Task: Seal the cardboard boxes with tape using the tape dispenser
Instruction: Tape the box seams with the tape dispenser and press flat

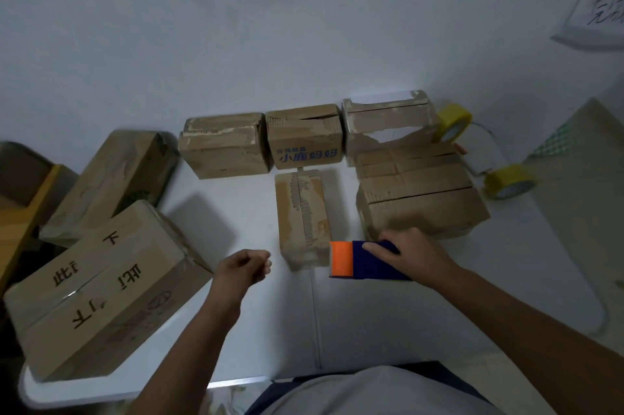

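The right hand [410, 254] gripped the tape dispenser [363, 260] at the narrow box's [304, 217] 6 o'clock end, the left hand [246, 266] curled closed and holding nothing; taping its seam toward 12 o'clock looked next.

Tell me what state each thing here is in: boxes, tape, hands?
Tape dispenser: gripped by the right hand, beside the narrow box.
Left hand: curled, holding nothing.
Narrow box: flaps closed, worn seam along the top.
Blue-lettered box: top flaps slightly ajar.
Large box with black characters: closed, taped along the seam.
Two yellow tape rolls: standing on edge, unused.
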